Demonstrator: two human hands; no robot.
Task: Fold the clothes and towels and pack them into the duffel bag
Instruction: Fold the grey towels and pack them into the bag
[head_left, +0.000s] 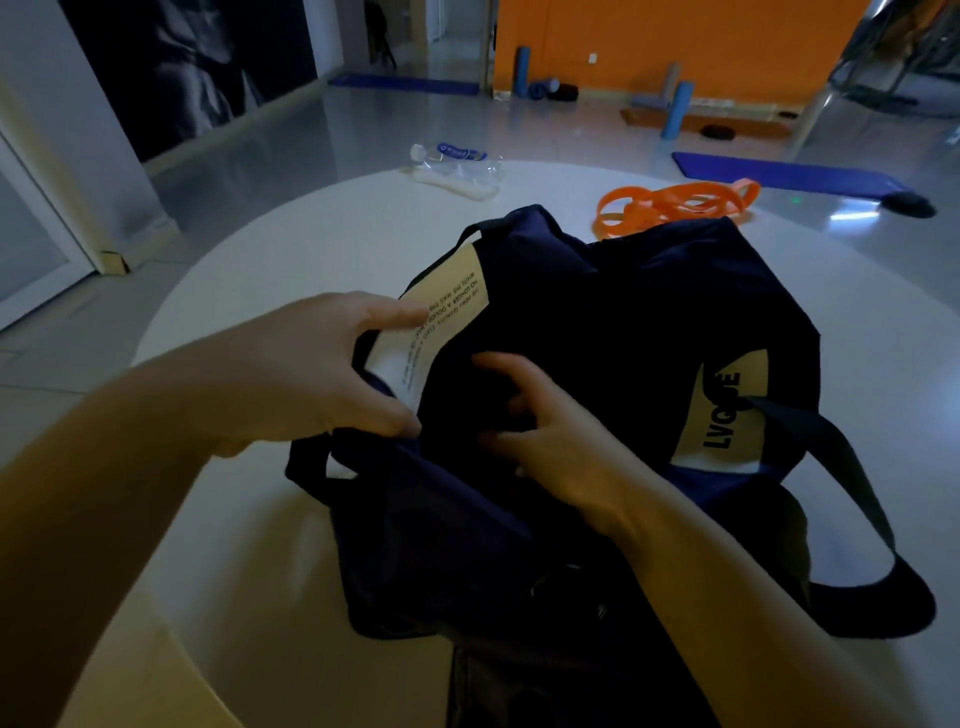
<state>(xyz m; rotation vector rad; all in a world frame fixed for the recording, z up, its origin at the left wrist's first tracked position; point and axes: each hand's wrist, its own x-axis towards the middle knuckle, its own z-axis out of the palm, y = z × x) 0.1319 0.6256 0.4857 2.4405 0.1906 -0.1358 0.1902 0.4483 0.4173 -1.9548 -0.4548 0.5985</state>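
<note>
Gripping one duffel bag (623, 322): left hand (322, 374) pinches its rim, right hand (540, 431) clutches fabric inside.

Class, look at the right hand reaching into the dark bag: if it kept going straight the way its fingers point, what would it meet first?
Most likely the dark inside of the duffel bag. The right hand points up and left into the opening; depth there is too dark to judge.
</note>
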